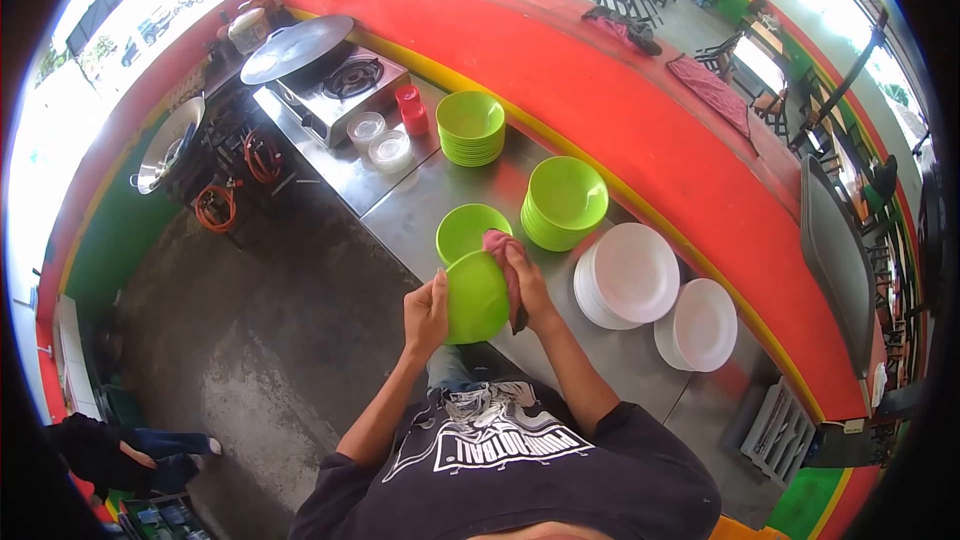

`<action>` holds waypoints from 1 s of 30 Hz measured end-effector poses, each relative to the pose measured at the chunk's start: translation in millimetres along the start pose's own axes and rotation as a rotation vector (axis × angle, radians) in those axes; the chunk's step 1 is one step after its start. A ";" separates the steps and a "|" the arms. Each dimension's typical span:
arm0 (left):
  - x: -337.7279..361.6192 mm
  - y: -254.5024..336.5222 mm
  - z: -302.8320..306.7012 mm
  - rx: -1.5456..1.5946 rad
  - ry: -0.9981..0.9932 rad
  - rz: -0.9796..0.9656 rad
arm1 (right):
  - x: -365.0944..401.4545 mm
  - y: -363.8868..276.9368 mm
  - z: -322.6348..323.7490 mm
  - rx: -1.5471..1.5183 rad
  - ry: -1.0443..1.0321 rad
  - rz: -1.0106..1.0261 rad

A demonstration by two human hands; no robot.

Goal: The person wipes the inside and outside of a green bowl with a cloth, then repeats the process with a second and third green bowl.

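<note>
A green bowl (477, 300) is tilted up in front of my chest, its left edge gripped by my left hand (427, 314). My right hand (527, 285) is closed round a pink cloth (498, 243), which lies against the bowl's right edge. Just beyond, another green bowl (462, 227) rests on the metal counter (400, 222). Two stacks of green bowls stand farther along, one at the back (470, 116) and one to the right (566, 198). White plates (632, 275) and white bowls (703, 325) are stacked right of my right hand.
A gas stove (345, 85) with a large metal lid (297, 48) stands at the counter's far left, near red containers (411, 110) and clear tubs (390, 151). A red wall ledge (680, 130) borders the counter. Another person (120, 450) is at the lower left.
</note>
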State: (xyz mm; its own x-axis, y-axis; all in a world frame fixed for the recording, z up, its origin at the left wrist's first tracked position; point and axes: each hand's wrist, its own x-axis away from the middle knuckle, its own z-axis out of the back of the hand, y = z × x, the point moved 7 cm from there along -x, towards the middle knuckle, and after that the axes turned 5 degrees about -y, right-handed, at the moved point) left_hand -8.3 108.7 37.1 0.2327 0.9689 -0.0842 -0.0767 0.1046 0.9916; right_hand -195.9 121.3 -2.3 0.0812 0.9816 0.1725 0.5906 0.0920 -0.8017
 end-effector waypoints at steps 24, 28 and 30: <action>-116.4 -138.1 -9.3 0.225 -0.387 0.376 | -45.6 30.4 76.1 0.117 0.539 0.187; -150.3 -134.7 -10.5 0.063 -0.473 0.204 | -54.3 52.0 95.3 0.242 0.642 0.214; -163.5 -137.4 -12.4 -0.014 -0.547 0.097 | -58.3 62.2 100.9 0.278 0.682 0.186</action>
State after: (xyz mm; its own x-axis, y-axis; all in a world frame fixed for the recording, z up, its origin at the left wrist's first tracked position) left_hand -47.8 -61.3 -86.5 0.6930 0.7170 0.0748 -0.1351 0.0273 0.9905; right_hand -244.9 86.6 -120.0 0.6912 0.6728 0.2639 0.3020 0.0629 -0.9512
